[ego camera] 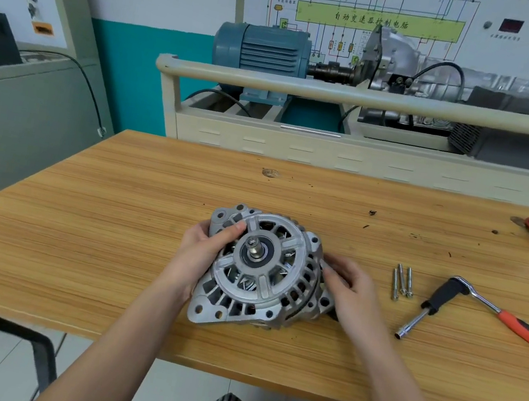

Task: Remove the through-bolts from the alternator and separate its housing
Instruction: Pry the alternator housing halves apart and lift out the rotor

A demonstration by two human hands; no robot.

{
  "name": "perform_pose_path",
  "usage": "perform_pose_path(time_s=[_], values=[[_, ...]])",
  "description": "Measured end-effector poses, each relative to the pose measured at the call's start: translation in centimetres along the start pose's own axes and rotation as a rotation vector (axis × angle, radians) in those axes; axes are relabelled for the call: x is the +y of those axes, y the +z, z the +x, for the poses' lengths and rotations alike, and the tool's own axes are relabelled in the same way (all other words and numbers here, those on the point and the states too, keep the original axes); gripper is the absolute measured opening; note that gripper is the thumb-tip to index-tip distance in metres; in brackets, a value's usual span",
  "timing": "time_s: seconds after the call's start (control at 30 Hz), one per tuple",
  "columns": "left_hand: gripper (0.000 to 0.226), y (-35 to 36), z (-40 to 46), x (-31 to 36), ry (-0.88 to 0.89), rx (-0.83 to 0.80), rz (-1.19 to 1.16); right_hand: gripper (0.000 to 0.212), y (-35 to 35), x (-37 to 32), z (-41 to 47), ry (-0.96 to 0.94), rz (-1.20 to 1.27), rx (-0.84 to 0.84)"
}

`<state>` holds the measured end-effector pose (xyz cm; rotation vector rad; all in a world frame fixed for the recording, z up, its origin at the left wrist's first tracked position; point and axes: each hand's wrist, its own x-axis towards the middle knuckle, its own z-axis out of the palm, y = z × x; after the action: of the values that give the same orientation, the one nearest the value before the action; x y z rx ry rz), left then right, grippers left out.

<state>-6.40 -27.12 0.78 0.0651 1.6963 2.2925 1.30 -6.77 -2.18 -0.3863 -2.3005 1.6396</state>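
Now both hands clamp the silver cast-aluminium alternator (262,269) near the wooden table's (115,211) front edge: left hand (202,253) gripping the front housing, right hand (347,282) curled around the rear. 3 steel through-bolts (401,282) lie just right, beside the orange-handled ratchet (481,311). Risk: a sudden release could drop one half, or uneven pulling could jam the housing.

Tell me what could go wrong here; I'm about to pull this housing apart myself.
The alternator is tilted on edge between the left hand and right hand; if the halves part suddenly, one could drop onto the table. The right fingers sit near the seam and could get pinched. The three loose bolts beside the ratchet could roll away if bumped.
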Motion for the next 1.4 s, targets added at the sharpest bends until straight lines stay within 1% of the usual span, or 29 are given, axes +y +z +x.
perform_pose_path(time_s=[0.07, 0.1, 0.13, 0.17, 0.2, 0.23, 0.27, 0.3, 0.37, 0.4, 0.47, 0.53, 0.63, 0.7, 0.77, 0.83, 0.9, 0.97, 1.03, 1.1, 1.2, 1.27, 1.33, 1.4], values=[[0.058, -0.1, 0.2, 0.2, -0.016, 0.049, 0.042, 0.032, 0.2, -0.1, 0.0, -0.014, -0.066, -0.020], [0.062, -0.1, 0.3, 0.2, 0.003, 0.103, 0.131, 0.032, 0.2, -0.1, 0.0, -0.019, -0.099, -0.023], [0.064, -0.1, 0.3, 0.1, 0.063, 0.185, 0.268, 0.032, 0.2, -0.1, 0.1, -0.021, -0.136, -0.021], [0.060, 0.0, 0.1, 0.1, 0.176, 0.280, 0.415, 0.032, 0.2, -0.2, 0.3, -0.018, -0.166, -0.014], [0.051, 0.3, -0.5, 0.1, 0.330, 0.353, 0.530, 0.031, 0.2, -0.2, 0.3, -0.008, -0.177, -0.002], [0.039, 0.7, -1.2, 0.3, 0.478, 0.366, 0.573, 0.030, 0.3, -0.3, 0.4, 0.012, -0.151, 0.014], [0.033, 1.3, -1.7, 0.5, 0.574, 0.307, 0.578, 0.029, 0.5, -0.4, 0.4, 0.035, -0.091, 0.035], [0.032, 1.8, -2.1, 0.5, 0.624, 0.201, 0.595, 0.028, 0.7, -0.4, 0.3, 0.057, -0.023, 0.061], [0.037, 2.7, -2.5, 0.2, 0.608, 0.002, 0.734, 0.025, 1.0, -0.5, 0.1, 0.078, 0.082, 0.128], [0.038, 2.9, -2.4, -0.1, 0.612, -0.031, 0.810, 0.025, 1.1, -0.5, 0.0, 0.082, 0.120, 0.164], [0.033, 2.8, -2.0, -0.7, 0.678, 0.017, 0.859, 0.025, 1.2, -0.2, -0.4, 0.084, 0.191, 0.219], [0.022, 2.6, -1.7, -1.0, 0.735, 0.062, 0.796, 0.026, 1.2, 0.0, -0.8, 0.078, 0.258, 0.247], [0.013, 2.0, -1.2, -1.2, 0.780, 0.130, 0.782, 0.027, 1.3, 0.0, -1.2, 0.059, 0.336, 0.272], [0.013, 1.6, -1.1, -1.4, 0.771, 0.229, 0.722, 0.024, 1.5, -0.7, -1.2, 0.024, 0.336, 0.280], [0.012, 1.0, -1.1, -1.6, 0.735, 0.284, 0.675, 0.021, 1.8, -1.7, -1.2, -0.021, 0.284, 0.288], [0.012, 0.2, -1.0, -1.8, 0.681, 0.272, 0.603, 0.023, 2.1, -2.7, -1.1, -0.089, 0.197, 0.299], [0.014, -0.6, -0.6, -1.8, 0.604, 0.242, 0.467, 0.025, 2.5, -3.5, -1.1, -0.160, 0.119, 0.308], [0.014, -1.3, -0.1, -1.6, 0.541, 0.207, 0.330, 0.025, 3.0, -3.9, -1.1, -0.246, 0.050, 0.314], [0.011, -1.7, 0.4, -1.4, 0.489, 0.188, 0.247, 0.022, 3.5, -4.5, -1.1, -0.339, -0.024, 0.343], [0.003, -2.0, 0.8, -1.5, 0.434, 0.195, 0.180, 0.017, 3.8, -5.2, -1.2, -0.415, -0.081, 0.388], [0.016, -1.9, 1.3, -1.7, 0.349, 0.212, 0.128, 0.001, 4.1, -5.8, -1.3, -0.480, -0.158, 0.418], [0.016, -1.6, 1.5, -1.7, 0.302, 0.198, 0.113, 0.015, 3.9, -5.6, -1.2, -0.478, -0.173, 0.395], [0.015, -1.3, 1.7, -1.7, 0.235, 0.171, 0.053, 0.029, 3.6, -5.0, -0.7, -0.469, -0.175, 0.334], [0.012, -0.8, 1.7, -1.9, 0.167, 0.160, -0.011, 0.035, 3.7, -4.4, -0.1, -0.545, -0.112, 0.190]])
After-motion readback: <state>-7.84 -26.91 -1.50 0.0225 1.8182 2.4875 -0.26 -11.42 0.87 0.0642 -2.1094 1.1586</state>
